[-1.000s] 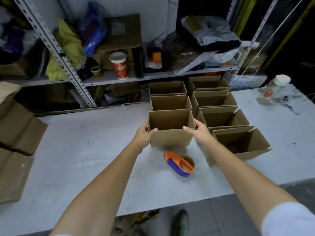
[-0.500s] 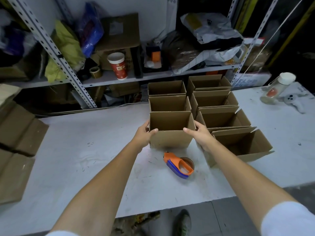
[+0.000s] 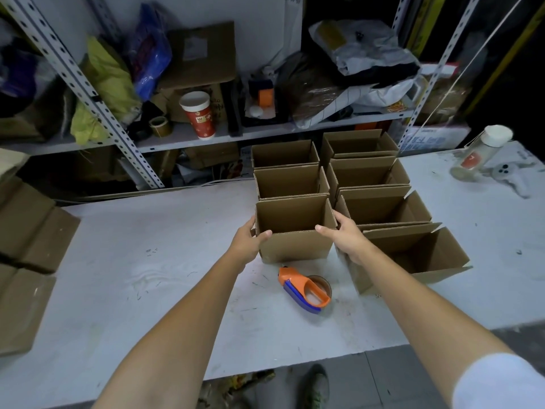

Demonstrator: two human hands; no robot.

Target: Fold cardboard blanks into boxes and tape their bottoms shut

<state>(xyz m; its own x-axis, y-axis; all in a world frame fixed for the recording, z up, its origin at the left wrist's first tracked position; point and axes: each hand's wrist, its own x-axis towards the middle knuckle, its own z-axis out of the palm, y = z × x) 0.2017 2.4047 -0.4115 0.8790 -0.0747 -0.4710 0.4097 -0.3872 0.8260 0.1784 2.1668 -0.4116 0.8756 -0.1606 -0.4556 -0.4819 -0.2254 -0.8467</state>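
An open-topped brown cardboard box (image 3: 296, 246) stands upright on the white table (image 3: 132, 290), nearest me in the left column of boxes. My left hand (image 3: 247, 245) grips its left front corner, thumb hooked over the rim. My right hand (image 3: 345, 239) grips its right front corner the same way. An orange and blue tape dispenser (image 3: 303, 292) lies on the table just in front of the box, untouched. Several more open boxes (image 3: 377, 208) stand in two columns behind and to the right.
Flat cardboard blanks (image 3: 26, 246) are stacked at the table's left edge. A plastic jar (image 3: 480, 152) and a white controller (image 3: 510, 175) lie at the far right. A cluttered metal shelf (image 3: 206, 134) runs behind the table. My shoe (image 3: 317, 388) shows below the front edge.
The box and both hands have barely shifted; the view has tilted slightly, and the box sits snug against the box behind it.
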